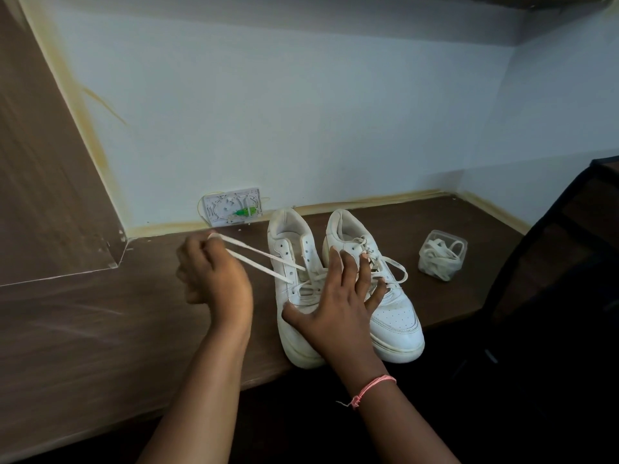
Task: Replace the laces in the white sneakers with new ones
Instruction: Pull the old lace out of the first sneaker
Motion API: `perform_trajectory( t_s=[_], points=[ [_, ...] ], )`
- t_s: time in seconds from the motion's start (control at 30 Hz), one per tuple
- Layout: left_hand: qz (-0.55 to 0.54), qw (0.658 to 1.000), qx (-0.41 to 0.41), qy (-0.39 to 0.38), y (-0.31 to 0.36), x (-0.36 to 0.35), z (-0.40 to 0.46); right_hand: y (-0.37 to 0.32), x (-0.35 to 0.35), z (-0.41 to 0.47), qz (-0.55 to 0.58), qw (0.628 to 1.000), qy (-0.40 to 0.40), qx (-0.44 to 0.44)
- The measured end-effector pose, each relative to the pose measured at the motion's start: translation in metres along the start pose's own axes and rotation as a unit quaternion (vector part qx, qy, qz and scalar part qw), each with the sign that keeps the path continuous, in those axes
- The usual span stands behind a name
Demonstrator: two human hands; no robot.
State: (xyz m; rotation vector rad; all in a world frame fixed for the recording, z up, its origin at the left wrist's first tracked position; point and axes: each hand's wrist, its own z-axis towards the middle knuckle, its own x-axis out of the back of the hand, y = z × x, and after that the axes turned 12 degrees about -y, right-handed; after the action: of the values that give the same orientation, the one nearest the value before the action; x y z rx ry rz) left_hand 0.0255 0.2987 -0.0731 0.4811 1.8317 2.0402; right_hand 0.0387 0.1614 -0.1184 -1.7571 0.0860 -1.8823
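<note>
Two white sneakers stand side by side on the brown desk [100,329], toes toward me. The left sneaker [294,329] has its upper eyelets empty, and its white lace [258,259] runs taut out to the left as a loop. My left hand [211,276] grips that loop with curled fingers, left of the shoe. My right hand [338,303] lies with fingers spread and straight across the left sneaker's tongue and lower lacing, fingertips reaching over to the right sneaker [388,313], which is laced. A clear plastic tub [442,259] of white laces sits to the right.
A white wall box [231,205] with a green connector sits on the wall behind the shoes. A wooden panel [43,179] rises at the left. A dark chair [552,296] stands at the right, close to the desk edge.
</note>
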Motion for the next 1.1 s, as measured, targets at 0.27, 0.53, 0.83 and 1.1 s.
perform_trajectory(
  t_s=[0.27, 0.53, 0.83, 1.1],
  points=[
    [0.326, 0.914, -0.201, -0.131, -0.008, 0.001, -0.007, 0.000, -0.001, 0.001, 0.006, 1.000, 0.008, 0.003],
    [0.419, 0.853, -0.215, -0.225, -0.030, -0.012, -0.015, -0.001, -0.001, 0.000, 0.015, 1.000, 0.022, 0.004],
    [0.026, 0.991, -0.108, 0.070, -0.011, 0.005, 0.012, -0.001, 0.002, -0.002, -0.012, 1.000, 0.009, -0.015],
    [0.364, 0.884, -0.153, -0.249, -0.023, -0.003, -0.006, 0.000, -0.006, 0.000, -0.001, 0.998, 0.056, 0.011]
  ],
)
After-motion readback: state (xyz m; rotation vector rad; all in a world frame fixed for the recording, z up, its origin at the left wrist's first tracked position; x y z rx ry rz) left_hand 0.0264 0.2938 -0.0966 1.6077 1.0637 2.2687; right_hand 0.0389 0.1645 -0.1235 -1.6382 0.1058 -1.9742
